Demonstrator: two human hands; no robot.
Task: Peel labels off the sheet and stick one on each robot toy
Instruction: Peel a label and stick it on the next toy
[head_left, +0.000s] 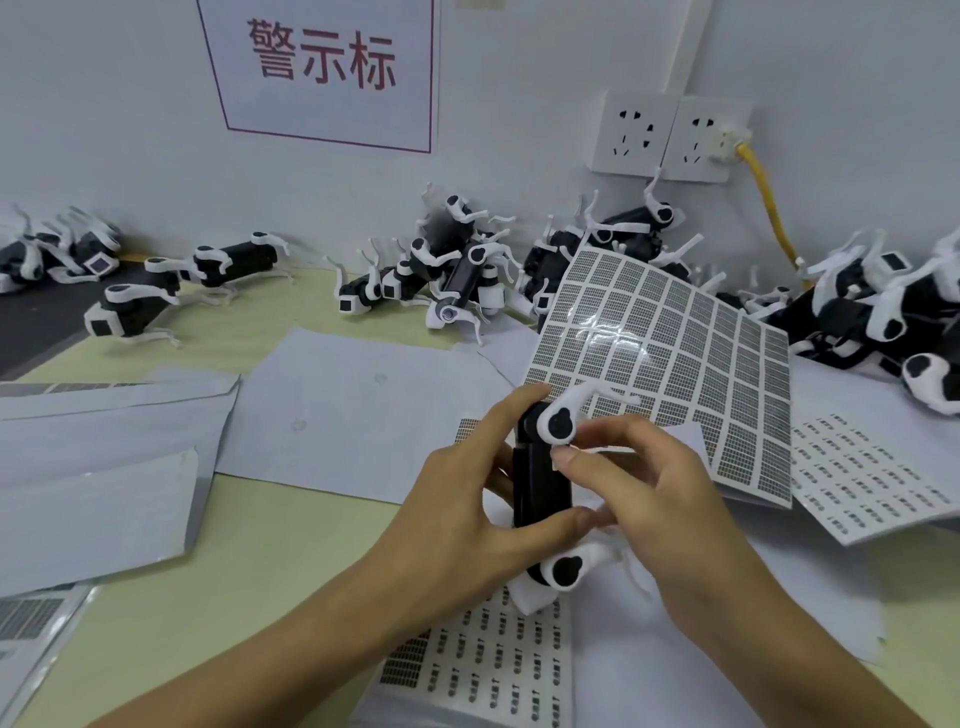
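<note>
Small-print label sheets (483, 660) lie just under the wrists. Above them the left hand (467, 519) wraps the black body of a robot toy (537, 483), thumb across its lower end, holding it upright. The right hand (639, 478) pinches at the toy's side just below the upper white leg joint (any label there is too small to see). Best to keep the body clamped, then press flat from one edge. Beyond the grip leans the gridded label sheet (675, 358), then the piled toys (857, 306).
</note>
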